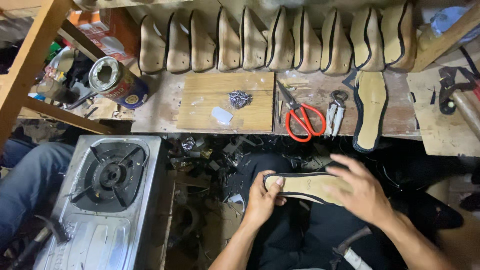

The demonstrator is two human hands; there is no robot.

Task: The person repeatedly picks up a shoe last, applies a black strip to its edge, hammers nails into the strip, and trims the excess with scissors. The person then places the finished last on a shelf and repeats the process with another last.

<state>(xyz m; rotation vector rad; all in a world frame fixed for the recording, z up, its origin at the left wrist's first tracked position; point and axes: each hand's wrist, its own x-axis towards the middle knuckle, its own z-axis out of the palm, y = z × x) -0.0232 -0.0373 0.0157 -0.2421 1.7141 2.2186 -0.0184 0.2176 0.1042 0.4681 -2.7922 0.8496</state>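
My left hand (pixel 263 197) grips the left end of a tan shoe insole with black edging (pixel 300 186), thumb on top. My right hand (pixel 361 190) lies over its right end, fingers spread and pressing down. The insole is held above my lap, over black trousers. A hammer (pixel 350 247) rests across my lap below the right wrist.
On the wooden bench lie red-handled scissors (pixel 302 120), pincers (pixel 336 112), another insole (pixel 371 110), a pile of small nails (pixel 240 99) on a board, and a row of shoe lasts (pixel 280 42) at the back. A tin can (pixel 117 82) and gas stove (pixel 112 175) sit left.
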